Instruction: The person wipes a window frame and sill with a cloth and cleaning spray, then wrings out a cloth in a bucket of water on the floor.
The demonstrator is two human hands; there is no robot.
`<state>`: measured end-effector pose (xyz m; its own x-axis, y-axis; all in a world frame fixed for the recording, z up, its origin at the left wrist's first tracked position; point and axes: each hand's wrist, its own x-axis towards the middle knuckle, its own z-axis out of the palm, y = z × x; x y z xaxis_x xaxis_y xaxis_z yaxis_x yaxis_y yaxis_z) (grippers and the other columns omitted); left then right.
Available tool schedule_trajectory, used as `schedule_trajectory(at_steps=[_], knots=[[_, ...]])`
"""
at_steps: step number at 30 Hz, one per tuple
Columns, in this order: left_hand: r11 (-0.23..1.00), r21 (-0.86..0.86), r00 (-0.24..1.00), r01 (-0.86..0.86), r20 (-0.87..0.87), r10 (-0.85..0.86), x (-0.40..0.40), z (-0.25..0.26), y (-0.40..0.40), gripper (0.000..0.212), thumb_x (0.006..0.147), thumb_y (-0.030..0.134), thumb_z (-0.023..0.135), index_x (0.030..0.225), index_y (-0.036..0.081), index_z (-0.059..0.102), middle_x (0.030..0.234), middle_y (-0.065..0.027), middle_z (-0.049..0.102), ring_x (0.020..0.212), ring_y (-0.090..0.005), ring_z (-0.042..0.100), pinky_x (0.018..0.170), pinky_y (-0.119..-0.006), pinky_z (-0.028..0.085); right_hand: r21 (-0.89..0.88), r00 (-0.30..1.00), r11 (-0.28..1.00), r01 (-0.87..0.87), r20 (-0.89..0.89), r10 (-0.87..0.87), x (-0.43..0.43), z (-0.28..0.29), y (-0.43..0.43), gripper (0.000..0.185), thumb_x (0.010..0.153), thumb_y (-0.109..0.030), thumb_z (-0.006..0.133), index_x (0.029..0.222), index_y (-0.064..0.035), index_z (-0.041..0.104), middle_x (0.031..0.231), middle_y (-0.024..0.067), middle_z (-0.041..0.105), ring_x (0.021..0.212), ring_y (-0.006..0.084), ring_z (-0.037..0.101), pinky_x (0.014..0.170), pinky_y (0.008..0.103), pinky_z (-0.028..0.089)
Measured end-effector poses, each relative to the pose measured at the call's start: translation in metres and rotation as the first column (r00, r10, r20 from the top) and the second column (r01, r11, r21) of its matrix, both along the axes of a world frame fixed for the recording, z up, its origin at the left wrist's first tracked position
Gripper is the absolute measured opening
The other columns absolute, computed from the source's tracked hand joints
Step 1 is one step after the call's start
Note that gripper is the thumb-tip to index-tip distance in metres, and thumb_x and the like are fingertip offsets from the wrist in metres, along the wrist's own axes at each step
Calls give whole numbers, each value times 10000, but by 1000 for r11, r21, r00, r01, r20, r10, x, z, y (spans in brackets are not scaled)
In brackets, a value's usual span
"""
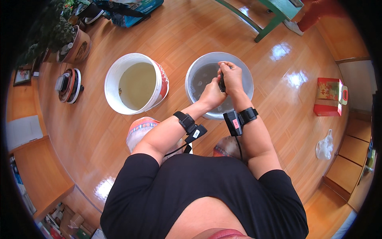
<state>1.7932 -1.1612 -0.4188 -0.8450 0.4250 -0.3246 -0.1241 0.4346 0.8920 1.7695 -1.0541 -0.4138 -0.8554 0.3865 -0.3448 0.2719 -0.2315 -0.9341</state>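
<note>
Both my hands grip a dark, bunched wet-looking cloth [222,83] above a pale bucket [191,70] of murky grey water. My left hand [213,93] is closed around its nearer end, and my right hand [232,77] is closed on it just to the right and farther out. Most of the cloth is hidden inside my fingers. Patches of foam float on the grey water [203,79]. Left of it stands a white bucket [112,85] with a red patterned outside, holding cloudy yellowish water [138,86].
Potted plants [79,44] and stacked saucers [71,86] stand at the left. A blue bag [128,18] lies at the far side, near a green table or bench [268,27]. A person's leg [313,18] shows beyond it. At right are a red box [328,97] and a plastic bag [324,146].
</note>
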Motion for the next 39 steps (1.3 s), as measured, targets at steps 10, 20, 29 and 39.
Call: schedule_trajectory(at_steps=[10, 20, 29, 39], knots=[[998, -65, 999, 9, 38, -7, -2, -4, 1, 707, 806, 254, 719, 1307, -139, 411, 1178, -347, 598, 1134, -405, 604, 943, -394, 484, -17, 999, 1000, -6, 47, 7, 0, -7, 1, 183, 918, -106, 560, 996, 30, 653, 691, 51, 610, 531, 100, 557, 479, 242, 460], [934, 348, 889, -84, 450, -87, -9, 2, -17, 411, 803, 146, 741, 1118, 39, 499, 950, -54, 591, 816, -131, 591, 635, -276, 508, 236, 957, 928, -288, 45, 286, 13, 30, 14, 428, 891, -292, 660, 1171, 27, 600, 976, 143, 670, 872, 194, 650, 778, 301, 520], [938, 346, 774, 15, 590, -230, -1, 46, -37, 475, 824, 139, 750, 1216, 59, 495, 1008, -37, 581, 842, -86, 584, 694, -241, 498, 266, 910, 870, -416, 130, 395, 51, 79, 28, 485, 873, -259, 708, 1262, -25, 536, 1049, 124, 657, 965, 210, 651, 843, 332, 520], [894, 432, 709, -118, 667, -229, 32, 78, -36, 582, 761, 197, 828, 1201, 86, 464, 1117, -25, 514, 1073, -109, 500, 922, -286, 420, -172, 988, 983, 64, 151, -38, 89, 94, 6, 686, 856, -118, 698, 1426, -41, 324, 1246, 147, 551, 983, 167, 615, 860, 324, 527]])
